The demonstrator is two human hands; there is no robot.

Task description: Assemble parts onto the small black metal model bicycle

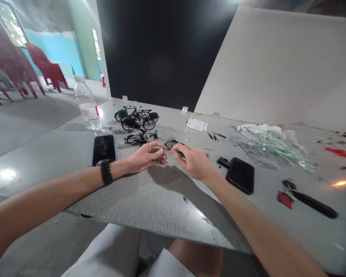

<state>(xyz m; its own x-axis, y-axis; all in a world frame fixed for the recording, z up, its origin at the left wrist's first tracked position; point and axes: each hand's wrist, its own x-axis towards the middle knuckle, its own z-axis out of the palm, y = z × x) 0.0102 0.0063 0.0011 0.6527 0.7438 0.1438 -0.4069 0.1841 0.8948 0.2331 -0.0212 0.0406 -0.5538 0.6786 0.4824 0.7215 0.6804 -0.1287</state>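
We hold a small silvery part (162, 146) in our left hand (145, 156), just above the tabletop (150, 200). The grip there is a pinch: thumb and forefinger are pressed onto the part, which stands out to the right of the fingertips. It is too small for us to tell which way its long axis runs.

Our right hand (193, 161) faces it from the other side, palm down. Its thumb and forefinger are drawn together, just beside the part and apart from it. We cannot tell whether that grip encloses anything.

So the part lies between our two hands. It touches the left fingertips and sits to the left of the right ones, and both wrists rest low on the tabletop.

Just behind the gap between the hands lies a loose black model wheel (171, 144), and left of it a black model bicycle (140, 137). A dark phone (103, 149) lies beyond our left wrist, and another phone (241, 175) lies right of our right hand.
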